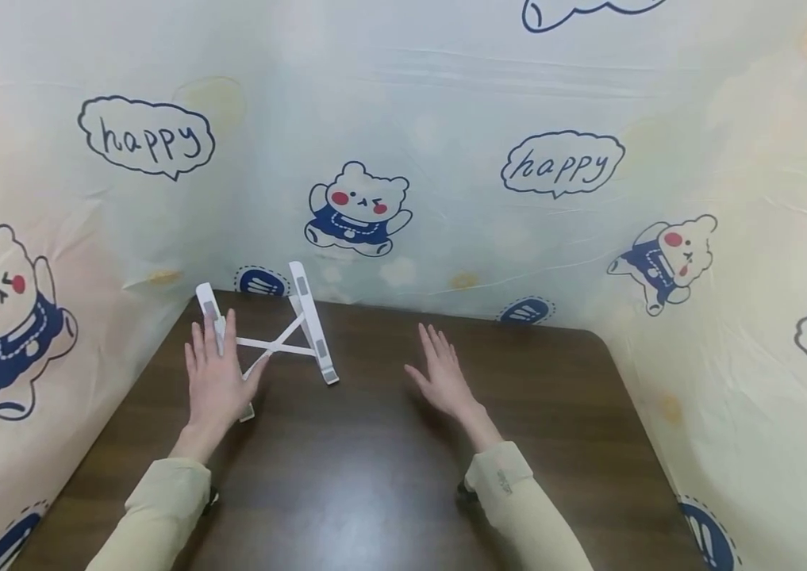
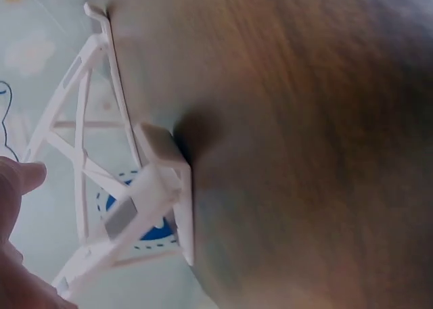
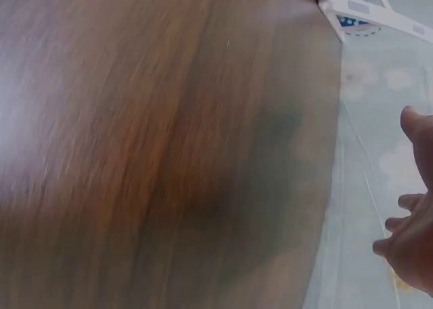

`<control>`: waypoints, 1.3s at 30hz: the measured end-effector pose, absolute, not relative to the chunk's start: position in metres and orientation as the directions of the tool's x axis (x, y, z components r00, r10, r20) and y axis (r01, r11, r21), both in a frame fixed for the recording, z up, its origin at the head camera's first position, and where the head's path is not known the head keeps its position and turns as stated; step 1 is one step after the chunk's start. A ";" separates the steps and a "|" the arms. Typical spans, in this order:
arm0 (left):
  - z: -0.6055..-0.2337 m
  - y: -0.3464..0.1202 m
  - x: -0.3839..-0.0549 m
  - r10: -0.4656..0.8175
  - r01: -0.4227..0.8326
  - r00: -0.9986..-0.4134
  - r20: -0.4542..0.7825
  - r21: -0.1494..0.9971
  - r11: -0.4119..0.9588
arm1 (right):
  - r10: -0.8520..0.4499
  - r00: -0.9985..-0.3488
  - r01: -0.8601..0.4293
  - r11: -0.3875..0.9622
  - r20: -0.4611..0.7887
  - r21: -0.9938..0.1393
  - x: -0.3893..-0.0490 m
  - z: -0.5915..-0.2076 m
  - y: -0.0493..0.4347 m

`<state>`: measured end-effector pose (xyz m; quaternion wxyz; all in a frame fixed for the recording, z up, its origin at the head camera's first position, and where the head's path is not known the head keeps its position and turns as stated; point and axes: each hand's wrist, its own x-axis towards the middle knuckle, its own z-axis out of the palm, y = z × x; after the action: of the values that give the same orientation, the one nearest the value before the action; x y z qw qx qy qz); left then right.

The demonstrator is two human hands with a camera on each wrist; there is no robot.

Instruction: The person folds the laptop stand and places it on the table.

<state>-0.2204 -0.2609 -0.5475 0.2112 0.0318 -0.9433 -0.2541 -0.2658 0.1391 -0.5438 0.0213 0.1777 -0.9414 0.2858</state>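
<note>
A white folding laptop stand [image 1: 311,317] with grey pads and a crossed brace stands open at the table's back left. My left hand [image 1: 217,382], fingers straight and spread, is over the stand's left side and hides part of it. In the left wrist view, the stand [image 2: 150,187] rests on the tabletop with its lipped ends towards me; whether my hand touches it I cannot tell. Right of the stand and apart from it, my right hand [image 1: 448,382] is held over the table with straight fingers, holding nothing.
The dark brown wooden table [image 1: 374,452] has rounded back corners. A pale cloth [image 1: 439,87] printed with bears and "happy" bubbles hangs close behind the table and along both sides.
</note>
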 end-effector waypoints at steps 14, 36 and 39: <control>-0.549 -0.291 -0.216 -0.332 -0.167 -0.943 0.002 0.862 0.479 | -0.276 -0.961 -0.067 0.228 0.002 -0.971 -0.281 -0.552 0.096; -0.559 -0.318 -0.221 -0.256 -0.166 -0.963 -0.081 0.929 0.331 | -0.371 -0.926 -0.015 0.217 -0.068 -0.976 -0.310 -0.546 -0.002; -0.558 -0.318 -0.222 -0.240 -0.144 -0.968 -0.072 0.944 0.298 | -0.380 -0.921 0.005 0.200 -0.082 -0.980 -0.312 -0.543 -0.011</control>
<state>-0.2216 -0.3181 -0.5582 0.0413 0.1192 -0.8046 -0.5803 -0.3119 -0.0113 -0.5425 -0.1552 0.1236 -0.7588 0.6204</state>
